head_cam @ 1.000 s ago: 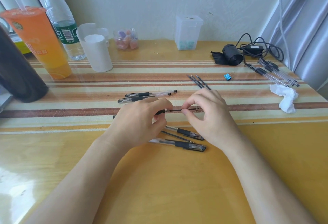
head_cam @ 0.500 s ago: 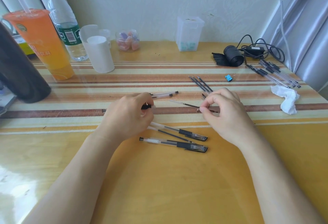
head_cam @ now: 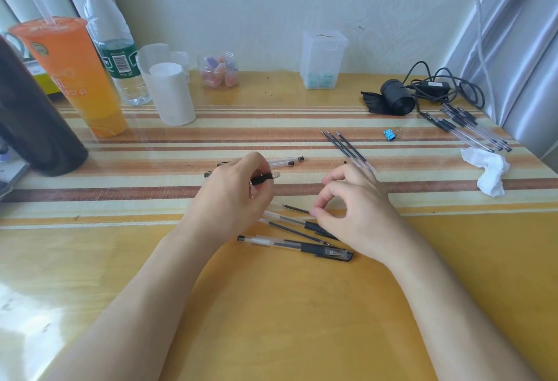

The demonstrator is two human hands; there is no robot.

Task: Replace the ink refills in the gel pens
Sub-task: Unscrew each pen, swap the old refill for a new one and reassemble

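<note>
Curling round a pen barrel, the left hand holds it just above the striped table mat, with the black grip section and a clear open end poking out past the fingers toward the right. The right hand sits beside it, thumb and forefinger pinched together on one end of a thin dark ink refill, which points left toward the other hand and lies low against the mat; the remaining fingers are raised and loosely bent. Just below the two hands, on the yellow wooden table, lie a capped gel pen, a loose refill and a second gel pen whose far end is hidden under the right hand. Two more clear pens lie beyond the left hand. Three spare refills rest side by side further back on the mat, near a blue binder clip. Toward the right edge are a bundle of pens, a crumpled tissue, a black roll and a coiled cable with adapter. Along the wall stand a clear plastic box, a small jar of coloured pieces, a white cup, a water bottle and an orange drink with a straw.
</note>
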